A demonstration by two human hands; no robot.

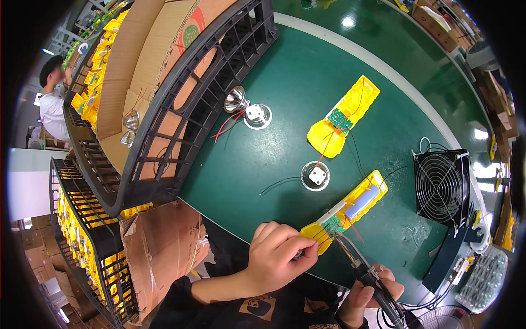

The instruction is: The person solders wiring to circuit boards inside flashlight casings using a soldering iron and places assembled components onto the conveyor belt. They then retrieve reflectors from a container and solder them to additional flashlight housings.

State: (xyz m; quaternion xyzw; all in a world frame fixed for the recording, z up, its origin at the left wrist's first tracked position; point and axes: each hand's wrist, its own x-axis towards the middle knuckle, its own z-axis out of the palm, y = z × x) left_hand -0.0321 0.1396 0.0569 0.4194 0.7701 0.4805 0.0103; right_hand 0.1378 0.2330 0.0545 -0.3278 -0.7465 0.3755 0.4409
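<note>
My right hand [375, 290] is closed round a soldering iron [364, 271], its tip at the small green circuit board [332, 223] in the nearer yellow flashlight housing [378, 183]. That open housing lies at a slant and holds a blue cylindrical battery [361, 203]. My left hand [282, 255] pinches a thin wire at the housing's lower left end; a shiny part beneath the fingers is mostly hidden. Just beyond lies a round reflector [316, 176] with a white square piece and dark wires. Farther off rests a second yellow housing [361, 101], with board and wires but no visible battery.
Two more reflectors [257, 116] [235, 100] lie beside a black plastic crate [186, 104] lined with cardboard. A black fan [438, 183] stands at the right, above a dark box with cables [446, 263]. Crates of yellow parts [98, 257] and a person [53, 104] are at left.
</note>
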